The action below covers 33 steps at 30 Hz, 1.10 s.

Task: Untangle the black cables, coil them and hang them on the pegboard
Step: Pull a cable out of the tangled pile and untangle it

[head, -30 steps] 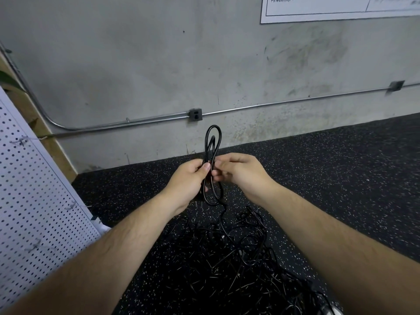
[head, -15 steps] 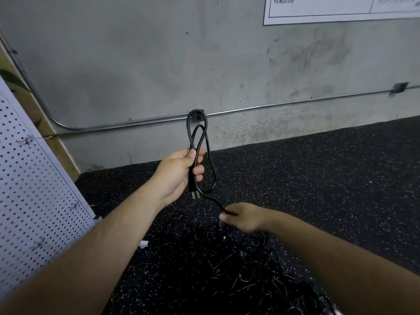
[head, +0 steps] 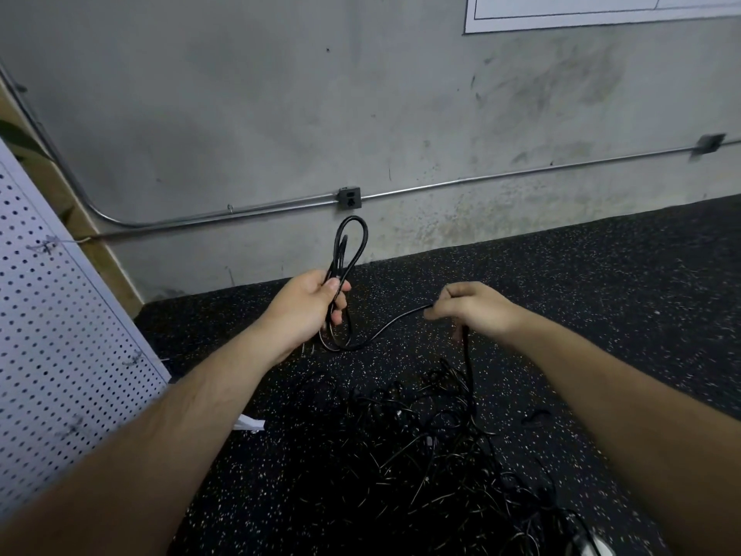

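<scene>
Left hand (head: pixel 310 305): fingers curled round coiled black cable (head: pixel 338 254), loops standing above fist and hanging below
Right hand (head: pixel 473 311): pinching free run of same cable, right of left hand, apart from it
Run sags between hands, then drops from right hand into cable tangle (head: pixel 433 447) on near floor (head: pixel 601 294)
Pegboard (head: pixel 60 335): at left, apart from coil

Dim, even indoor light, soft shadows, wide-angle bending at the edges, slight blur throughout.
</scene>
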Each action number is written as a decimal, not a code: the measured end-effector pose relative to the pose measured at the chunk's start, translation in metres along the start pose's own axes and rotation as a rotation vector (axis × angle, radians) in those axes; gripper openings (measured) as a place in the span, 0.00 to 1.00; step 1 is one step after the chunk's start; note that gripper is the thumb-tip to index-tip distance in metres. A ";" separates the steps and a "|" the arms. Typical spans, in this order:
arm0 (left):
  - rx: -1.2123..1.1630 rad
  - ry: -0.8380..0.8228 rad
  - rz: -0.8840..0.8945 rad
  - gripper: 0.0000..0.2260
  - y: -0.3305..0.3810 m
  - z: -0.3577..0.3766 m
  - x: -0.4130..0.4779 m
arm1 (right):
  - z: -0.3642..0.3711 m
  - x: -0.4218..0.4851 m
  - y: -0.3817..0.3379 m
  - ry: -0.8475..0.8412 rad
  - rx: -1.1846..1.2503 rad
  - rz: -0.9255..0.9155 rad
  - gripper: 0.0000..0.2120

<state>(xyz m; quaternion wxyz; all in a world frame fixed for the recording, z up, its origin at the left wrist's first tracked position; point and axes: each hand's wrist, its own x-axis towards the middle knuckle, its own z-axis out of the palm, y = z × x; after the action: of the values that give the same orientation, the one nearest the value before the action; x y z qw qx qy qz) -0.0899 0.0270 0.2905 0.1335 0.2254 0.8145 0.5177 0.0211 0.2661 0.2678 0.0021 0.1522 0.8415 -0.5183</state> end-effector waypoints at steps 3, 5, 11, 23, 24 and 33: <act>0.058 0.062 0.032 0.10 -0.003 0.005 0.002 | 0.001 -0.004 -0.014 -0.063 0.162 -0.077 0.11; 0.069 0.106 0.028 0.09 -0.004 0.006 0.004 | -0.001 -0.005 -0.020 -0.028 0.115 -0.073 0.12; 0.023 0.174 0.013 0.08 -0.007 0.007 0.009 | 0.001 -0.007 -0.017 0.196 -0.196 -0.058 0.11; -0.031 0.096 0.053 0.07 -0.005 0.023 0.004 | 0.032 -0.019 -0.046 0.189 -0.477 -0.239 0.10; -0.003 0.096 0.064 0.07 -0.005 0.024 0.004 | 0.032 -0.021 -0.050 0.186 -0.501 -0.261 0.11; 0.228 0.268 0.179 0.07 -0.011 0.017 0.010 | 0.007 -0.030 -0.070 0.134 -0.843 -0.288 0.18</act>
<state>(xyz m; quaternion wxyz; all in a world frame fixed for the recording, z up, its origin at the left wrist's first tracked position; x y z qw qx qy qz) -0.0931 0.0414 0.2729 -0.0491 0.2395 0.8552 0.4571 0.0311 0.2234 0.3304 -0.0626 0.0525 0.9901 -0.1144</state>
